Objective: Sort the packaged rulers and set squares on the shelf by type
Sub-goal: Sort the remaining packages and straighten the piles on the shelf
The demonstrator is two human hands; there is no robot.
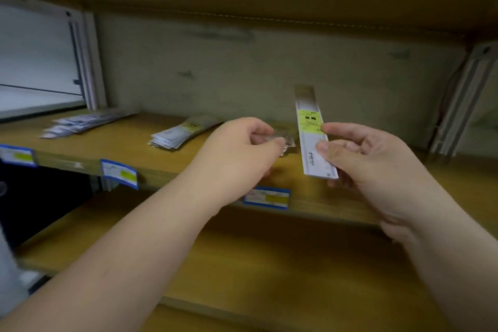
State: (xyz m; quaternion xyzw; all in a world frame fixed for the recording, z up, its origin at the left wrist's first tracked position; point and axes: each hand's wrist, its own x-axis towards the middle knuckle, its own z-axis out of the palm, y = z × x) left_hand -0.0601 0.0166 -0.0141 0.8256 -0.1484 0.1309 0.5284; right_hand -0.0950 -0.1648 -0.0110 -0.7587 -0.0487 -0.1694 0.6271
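Observation:
My right hand [361,159] grips a packaged ruler [312,129] with a yellow label, holding it nearly upright above the wooden shelf [167,159]. My left hand [237,153] pinches a small clear packaged item [283,141] just left of the ruler; its kind is too blurred to tell. One stack of packaged rulers [183,132] lies fanned on the shelf left of my left hand. Another stack of flat packages [83,122] lies at the shelf's far left.
Blue and yellow price tags [120,174] [266,198] [17,156] hang on the shelf's front edge. A lower wooden shelf [269,264] runs beneath my forearms. A metal upright [458,105] stands at the right, a white panel [37,62] at the left.

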